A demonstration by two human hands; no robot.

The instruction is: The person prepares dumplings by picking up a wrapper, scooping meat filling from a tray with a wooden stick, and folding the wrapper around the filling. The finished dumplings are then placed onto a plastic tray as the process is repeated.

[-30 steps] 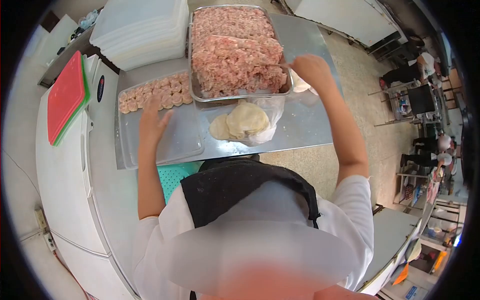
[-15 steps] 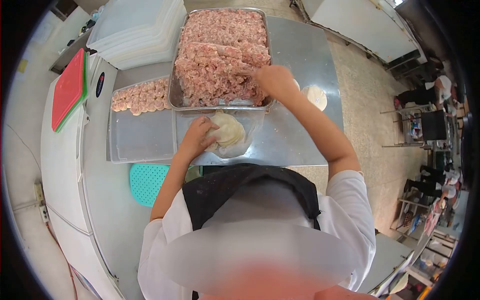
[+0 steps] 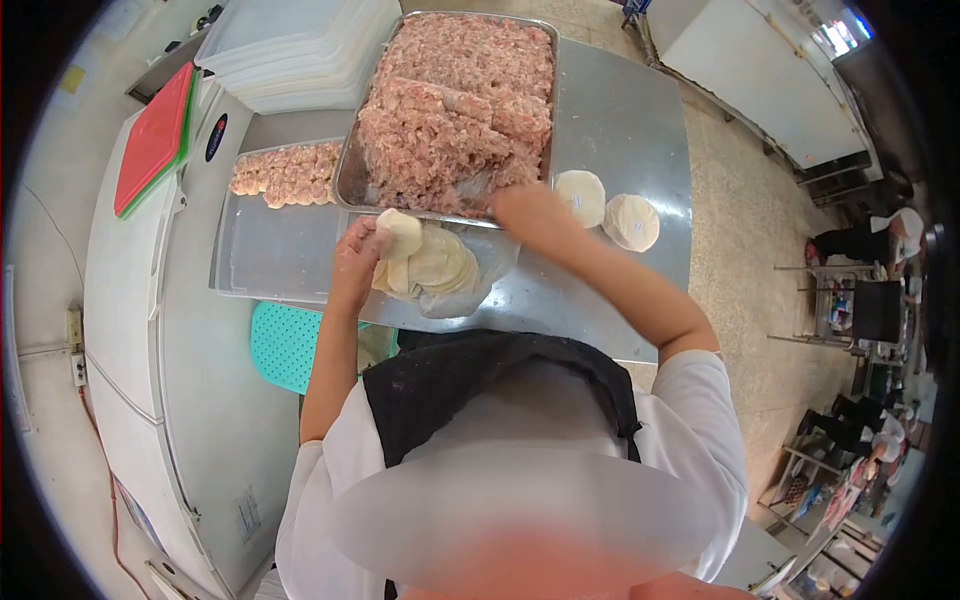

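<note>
My left hand (image 3: 358, 256) holds a round dough wrapper (image 3: 402, 232) lifted off the pile of wrappers (image 3: 440, 268) lying in a plastic bag on the steel table (image 3: 620, 120). My right hand (image 3: 530, 212) is closed at the near edge of the metal tray (image 3: 352, 172) full of pink minced meat (image 3: 450, 110); what it grips is hidden. A clear tray (image 3: 270, 255) to the left carries a row of filled dumplings (image 3: 285, 172).
Two small stacks of wrappers (image 3: 580, 195) (image 3: 632, 220) lie right of the meat tray. Stacked white trays (image 3: 290, 50) stand at the back. Red and green boards (image 3: 155, 135) rest on a white chest at left. A teal mat (image 3: 285, 345) lies below the table. Other people work far right.
My left hand went from the dumpling tray to the wrapper pile and lifted one wrapper. My right hand drew back from the meat toward the tray's near edge.
</note>
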